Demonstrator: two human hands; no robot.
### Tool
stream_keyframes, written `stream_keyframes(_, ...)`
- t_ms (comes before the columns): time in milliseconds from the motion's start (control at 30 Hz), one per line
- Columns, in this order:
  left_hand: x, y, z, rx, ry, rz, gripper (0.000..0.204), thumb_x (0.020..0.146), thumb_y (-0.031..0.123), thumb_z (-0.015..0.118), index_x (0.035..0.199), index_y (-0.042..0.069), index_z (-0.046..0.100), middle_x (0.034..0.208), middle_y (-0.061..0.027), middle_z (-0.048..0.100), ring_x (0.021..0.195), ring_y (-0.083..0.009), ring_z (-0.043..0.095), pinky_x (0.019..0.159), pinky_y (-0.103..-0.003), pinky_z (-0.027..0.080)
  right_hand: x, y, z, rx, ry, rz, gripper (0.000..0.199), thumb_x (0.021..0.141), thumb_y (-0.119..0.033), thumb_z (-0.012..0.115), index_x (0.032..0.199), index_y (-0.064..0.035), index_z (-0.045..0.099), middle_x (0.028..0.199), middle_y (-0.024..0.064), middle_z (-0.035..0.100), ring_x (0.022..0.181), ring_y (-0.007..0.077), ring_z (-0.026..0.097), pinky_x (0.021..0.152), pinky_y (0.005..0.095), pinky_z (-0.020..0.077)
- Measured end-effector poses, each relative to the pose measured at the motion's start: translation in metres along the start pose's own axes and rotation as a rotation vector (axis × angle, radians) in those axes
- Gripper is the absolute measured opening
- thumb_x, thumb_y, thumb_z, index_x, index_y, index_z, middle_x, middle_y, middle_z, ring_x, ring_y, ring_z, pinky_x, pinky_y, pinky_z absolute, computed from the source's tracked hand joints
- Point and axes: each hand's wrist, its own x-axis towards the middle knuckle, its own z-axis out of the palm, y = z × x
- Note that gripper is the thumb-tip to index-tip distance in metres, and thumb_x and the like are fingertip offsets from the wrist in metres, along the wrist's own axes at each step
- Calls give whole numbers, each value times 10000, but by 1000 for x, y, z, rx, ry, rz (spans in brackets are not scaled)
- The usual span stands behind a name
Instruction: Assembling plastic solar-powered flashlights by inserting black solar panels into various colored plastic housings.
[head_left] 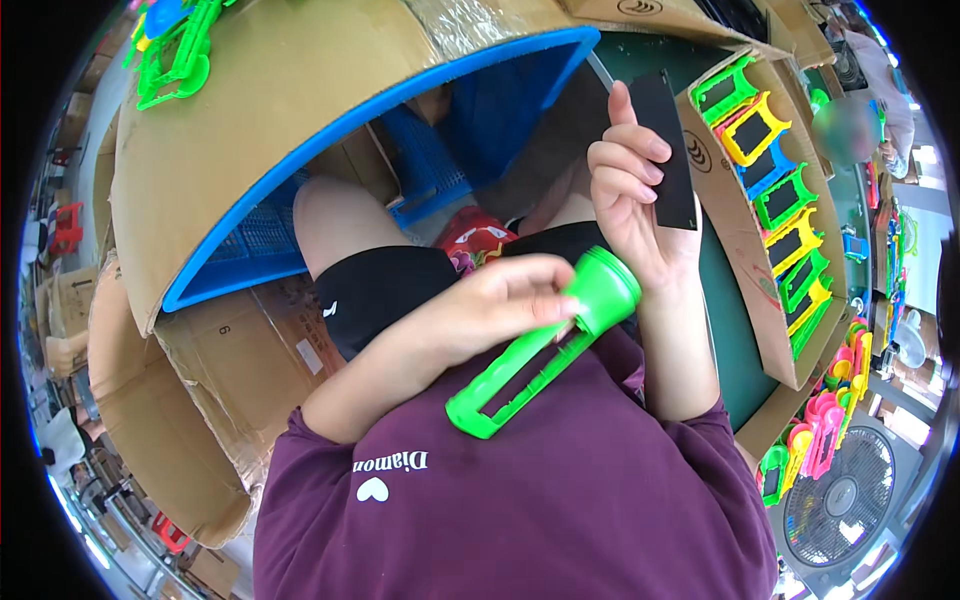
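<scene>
My left hand point(515, 295) is closed round a bright green plastic flashlight-shaped shell point(605, 290), just below its wide round head. The shell tilts, its long slotted handle pointing down and to the left in front of my shirt. My right hand point(632, 185), raised on the right, grips a flat black plate point(672, 140) along its edge, fingers curled against it. The plate stands almost upright, apart from the green shell. The thumb side of the grip is partly hidden.
A cardboard box point(745, 250) on the right holds a row of green, yellow and blue plastic frames point(785, 195). A blue plastic basket point(330, 135) lies over my legs, beside big cartons point(250, 120). Green parts point(180, 65) sit at the upper left. A fan point(840, 495) stands lower right.
</scene>
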Motion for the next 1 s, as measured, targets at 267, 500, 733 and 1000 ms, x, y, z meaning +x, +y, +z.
stream_keyframes(267, -33, 20, 13, 8, 133, -37, 194, 907, 246, 416, 984, 68, 421, 635, 1, 454, 492, -56, 417, 422, -189, 328, -9, -5, -4, -126, -1, 10, 389, 835, -148, 531, 1175, -3, 409, 768, 18, 451, 641, 97, 369, 512, 176, 352)
stream_keyframes(500, 13, 24, -6, 231, 845, 938, 295, 932, 266, 301, 1056, 19, 403, 521, -4, 364, 403, -54, 298, 360, -186, 238, -13, 36, 6, -1375, 243, -222, 119, 801, -52, 587, 874, -24, 498, 776, 4, 551, 669, 39, 517, 567, 163, 422)
stream_keyframes(733, 17, 22, -7, 401, 703, 1068, 270, 937, 227, 276, 1080, 24, 382, 770, -17, 488, 571, -37, 409, 505, -157, 334, -10, 57, 8, -1770, 217, -356, 139, 777, -47, 619, 826, -14, 493, 684, -13, 536, 613, 29, 511, 542, 156, 423)
stream_keyframes(1000, 20, 23, -2, 415, 611, 1028, 267, 872, 93, 454, 1089, 10, 320, 938, -56, 462, 798, -62, 433, 701, -200, 386, -15, 60, 7, -1832, 145, -395, 140, 782, -29, 603, 869, 0, 498, 709, 7, 548, 620, 42, 517, 560, 167, 433)
